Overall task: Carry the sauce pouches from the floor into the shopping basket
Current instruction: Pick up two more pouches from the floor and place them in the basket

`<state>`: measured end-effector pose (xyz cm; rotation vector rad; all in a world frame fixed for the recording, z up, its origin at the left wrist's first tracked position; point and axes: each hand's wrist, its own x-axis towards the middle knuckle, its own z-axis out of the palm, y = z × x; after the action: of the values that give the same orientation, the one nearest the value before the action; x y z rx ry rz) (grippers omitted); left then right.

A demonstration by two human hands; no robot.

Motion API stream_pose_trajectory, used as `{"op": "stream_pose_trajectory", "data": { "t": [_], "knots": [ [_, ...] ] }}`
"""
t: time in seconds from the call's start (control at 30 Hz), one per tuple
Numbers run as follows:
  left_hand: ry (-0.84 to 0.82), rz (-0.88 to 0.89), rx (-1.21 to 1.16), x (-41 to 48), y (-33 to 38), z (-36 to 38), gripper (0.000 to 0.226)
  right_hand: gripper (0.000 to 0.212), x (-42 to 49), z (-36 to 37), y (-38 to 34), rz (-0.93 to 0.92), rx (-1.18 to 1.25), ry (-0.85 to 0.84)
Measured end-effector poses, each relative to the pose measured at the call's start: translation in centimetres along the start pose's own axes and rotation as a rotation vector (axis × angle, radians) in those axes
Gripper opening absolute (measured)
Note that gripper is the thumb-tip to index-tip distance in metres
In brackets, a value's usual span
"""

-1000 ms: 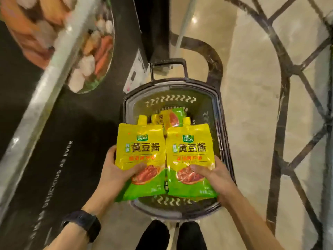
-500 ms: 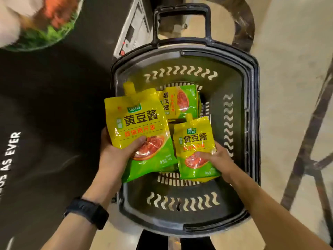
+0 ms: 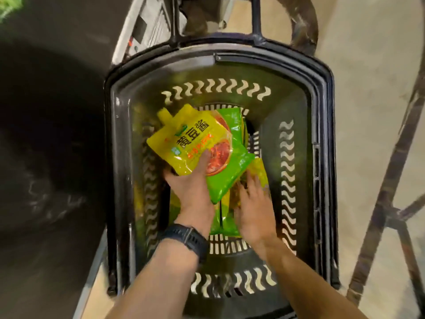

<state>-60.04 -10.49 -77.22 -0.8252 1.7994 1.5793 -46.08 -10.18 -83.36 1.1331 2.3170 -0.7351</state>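
Head view: you're standing over a dark plastic shopping basket (image 3: pixel 322 157) on a pale polished floor (image 3: pixel 372 65) inlaid with dark curved lines; a black floor graphic (image 3: pixel 50 134) covers the left side. The basket's handle (image 3: pixel 216 31) sticks up at the far end, and the walls have wavy slots.

Your left hand (image 3: pixel 190 187) (black watch (image 3: pixel 186 238) on the wrist) is deep in the basket, thumb pressed on the face and fingers curled under a yellow-green sauce pouch (image 3: pixel 202 143), which is tilted with its spout toward the far-left corner. Your right hand (image 3: pixel 253 203) lies flat, fingers loosely spread, on top of a second pouch (image 3: pixel 261 173); you aren't gripping it that I can see. More pouches (image 3: pixel 226 217) lie underneath on the basket floor, edges blurred.

Versus half a second ago: both hands have dropped from rim height to the bottom. The right hand has let go of its pouch, now lying inside. The left pouch has rotated and sits over the one that was already there. Camera has moved closer.
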Motion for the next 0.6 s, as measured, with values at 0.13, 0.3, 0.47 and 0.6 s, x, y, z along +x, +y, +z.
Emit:
{"op": "stream_pose_trajectory", "data": {
  "t": [0.13, 0.3, 0.47, 0.6],
  "knots": [
    [0.085, -0.332, -0.265, 2.1, -1.2, 4.5, 0.081, 0.07, -1.6, 3.2, 1.7, -0.04, -0.105, 0.048],
    [-0.142, -0.405, -0.217, 4.6, -2.3, 7.4, 0.066, 0.07, -1.9, 5.8, 3.2, -0.062, -0.136, 0.107],
    [-0.254, -0.566, -0.315, 6.6, -3.8, 5.8, 0.058, 0.061, -3.9, 6.0, 1.9, -0.007, -0.094, 0.106],
    [-0.306, -0.529, -0.093, 6.0, -4.0, 5.5, 0.057, 0.065, -3.6, 4.5, 1.6, 0.001, -0.045, 0.073]
  ]
}}
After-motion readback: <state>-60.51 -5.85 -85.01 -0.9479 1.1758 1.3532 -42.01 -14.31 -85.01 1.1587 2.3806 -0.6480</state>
